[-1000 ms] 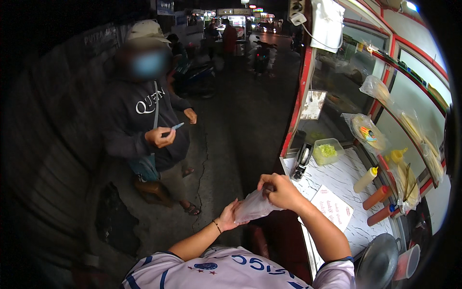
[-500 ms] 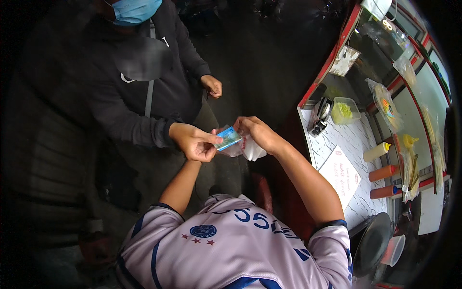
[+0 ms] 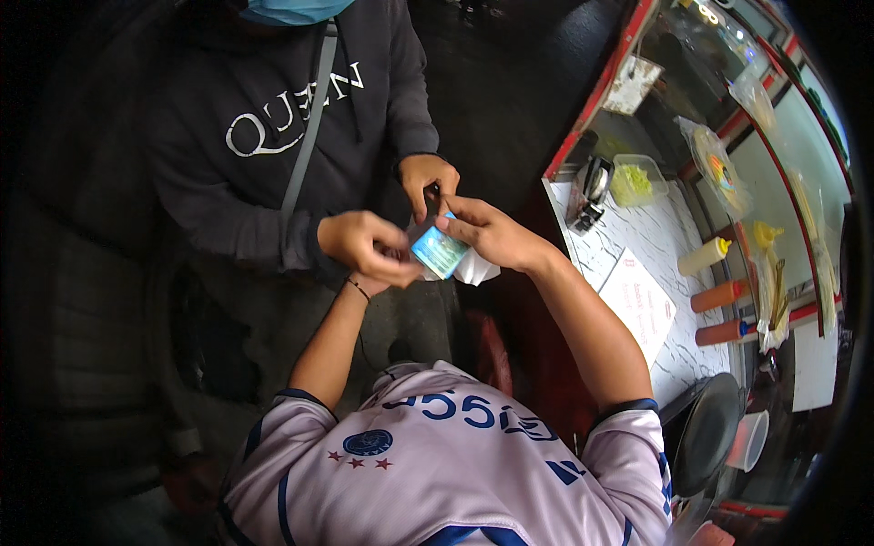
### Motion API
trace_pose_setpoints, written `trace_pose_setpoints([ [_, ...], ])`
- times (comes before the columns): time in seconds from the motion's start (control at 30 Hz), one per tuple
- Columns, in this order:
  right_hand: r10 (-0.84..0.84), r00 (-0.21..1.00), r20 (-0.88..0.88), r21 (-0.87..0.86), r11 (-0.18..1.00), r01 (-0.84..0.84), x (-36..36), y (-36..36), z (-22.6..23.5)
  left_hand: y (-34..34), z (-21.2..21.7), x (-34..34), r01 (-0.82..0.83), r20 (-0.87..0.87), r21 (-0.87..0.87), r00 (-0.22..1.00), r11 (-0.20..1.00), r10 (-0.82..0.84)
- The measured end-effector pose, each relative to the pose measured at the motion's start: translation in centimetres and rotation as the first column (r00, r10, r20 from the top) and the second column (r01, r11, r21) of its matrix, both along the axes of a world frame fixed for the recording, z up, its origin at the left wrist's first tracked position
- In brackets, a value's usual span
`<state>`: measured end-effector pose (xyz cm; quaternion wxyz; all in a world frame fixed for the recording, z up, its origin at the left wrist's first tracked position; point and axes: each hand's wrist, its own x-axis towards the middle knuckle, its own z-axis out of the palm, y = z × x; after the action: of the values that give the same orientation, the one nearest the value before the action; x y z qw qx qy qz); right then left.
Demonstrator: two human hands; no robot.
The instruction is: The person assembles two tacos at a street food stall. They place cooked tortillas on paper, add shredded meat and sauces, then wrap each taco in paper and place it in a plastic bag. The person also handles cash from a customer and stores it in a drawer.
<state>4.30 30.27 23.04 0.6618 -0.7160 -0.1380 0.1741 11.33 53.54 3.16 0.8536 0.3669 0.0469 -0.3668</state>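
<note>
My right hand (image 3: 496, 237) is closed, with its thumb pressed on a folded blue-green banknote (image 3: 441, 249). A thin whitish plastic bag (image 3: 475, 270) hangs below and behind the note, against my fingers. My left hand (image 3: 375, 284) lies beneath a co-standing person's blurred hand (image 3: 362, 246), so its fingers are mostly hidden; a dark bracelet circles its wrist. That person's other hand (image 3: 428, 177) reaches down to the bag, touching or very near my right fingertips; I cannot tell whether it grips the bag.
The person in a dark hoodie (image 3: 273, 182) stands across from me. At right is a marbled counter (image 3: 583, 259) with a paper sheet (image 3: 637, 305), a tub of shredded greens (image 3: 637, 182), sauce bottles (image 3: 719, 296) and a dark pan (image 3: 710, 435). A red-framed glass case rises behind.
The person's hand has let go of the banknote and drawn slightly back. My right thumb now rests on the note. Their other hand has come down to the bag.
</note>
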Motion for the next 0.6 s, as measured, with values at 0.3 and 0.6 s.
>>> trace_pose_setpoints([
  [0.3, -0.006, 0.97, 0.242, -0.552, 0.821, 0.143, -3.7, 0.7, -0.2, 1.2, -5.1, -3.0, 0.157, 0.202, 0.02, 0.967, 0.987, -0.158],
  [0.6, -0.297, 0.344, 0.891, -0.122, 0.572, 0.811, -10.8, 3.2, -1.9, 3.8, -9.4, 1.4, 0.345, 0.59, 0.425, 0.596, 0.837, -0.545],
])
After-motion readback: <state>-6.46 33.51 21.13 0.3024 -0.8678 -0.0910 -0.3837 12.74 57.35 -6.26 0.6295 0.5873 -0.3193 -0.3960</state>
